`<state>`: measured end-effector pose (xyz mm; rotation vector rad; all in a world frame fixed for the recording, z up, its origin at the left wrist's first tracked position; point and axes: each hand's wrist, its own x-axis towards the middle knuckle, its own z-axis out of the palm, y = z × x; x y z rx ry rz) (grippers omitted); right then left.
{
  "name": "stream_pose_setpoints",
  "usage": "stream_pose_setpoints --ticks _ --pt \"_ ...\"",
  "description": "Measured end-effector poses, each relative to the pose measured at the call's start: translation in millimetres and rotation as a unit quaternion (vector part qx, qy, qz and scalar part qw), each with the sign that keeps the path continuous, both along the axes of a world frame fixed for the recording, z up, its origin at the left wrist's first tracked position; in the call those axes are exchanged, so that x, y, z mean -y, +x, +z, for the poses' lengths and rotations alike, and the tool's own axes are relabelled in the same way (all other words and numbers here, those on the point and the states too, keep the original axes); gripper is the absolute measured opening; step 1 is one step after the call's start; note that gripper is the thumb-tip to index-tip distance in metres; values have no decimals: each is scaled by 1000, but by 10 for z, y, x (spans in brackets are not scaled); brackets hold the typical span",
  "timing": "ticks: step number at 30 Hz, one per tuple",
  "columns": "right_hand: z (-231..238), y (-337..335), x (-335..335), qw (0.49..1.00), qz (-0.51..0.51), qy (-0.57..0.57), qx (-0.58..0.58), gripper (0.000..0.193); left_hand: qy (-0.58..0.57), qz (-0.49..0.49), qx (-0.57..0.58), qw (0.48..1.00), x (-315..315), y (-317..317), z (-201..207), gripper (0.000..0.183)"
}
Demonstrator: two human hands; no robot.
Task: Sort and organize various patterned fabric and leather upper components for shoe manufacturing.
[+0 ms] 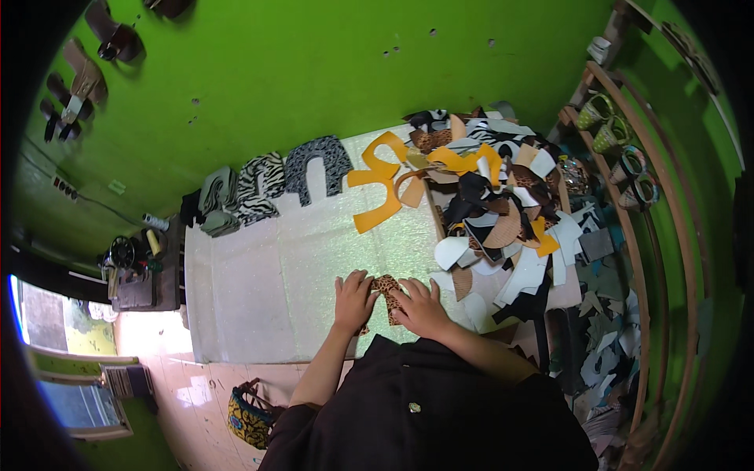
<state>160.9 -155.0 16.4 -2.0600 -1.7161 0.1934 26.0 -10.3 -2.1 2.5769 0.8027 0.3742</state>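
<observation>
We find the table (243, 275) set against a green wall (314, 71), its near edge toward the person. A heap of scraps (503, 212) covers the table's right end, reaching the far right corner. Yellow pieces (377, 213) lie left of the heap, toward the far edge. Further left along that edge we record a spotted grey piece (295, 166), then zebra pieces (258, 174), then plain grey pieces (220, 188) by the far left corner. The right hand (424, 308) and left hand (353, 302) rest near the near edge, about midway between the table's sides. The right hand's fingers are spread apart; the left's are extended and slightly apart. The leopard piece (393, 310) lies on the table between and partly under both hands. Whether either hand pinches it, we cannot tell.
</observation>
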Motion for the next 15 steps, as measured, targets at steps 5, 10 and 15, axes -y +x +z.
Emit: stream_pose_setpoints --ticks 5,10,15 --pt "120 104 166 999 -41 11 -15 41 20 -19 -24 999 -61 31 -57 30" --pt "401 240 252 994 -82 60 -35 37 20 -42 -83 995 64 33 68 46" --pt "559 616 225 969 -197 116 97 28 -28 -30 -150 988 78 -2 -29 54"
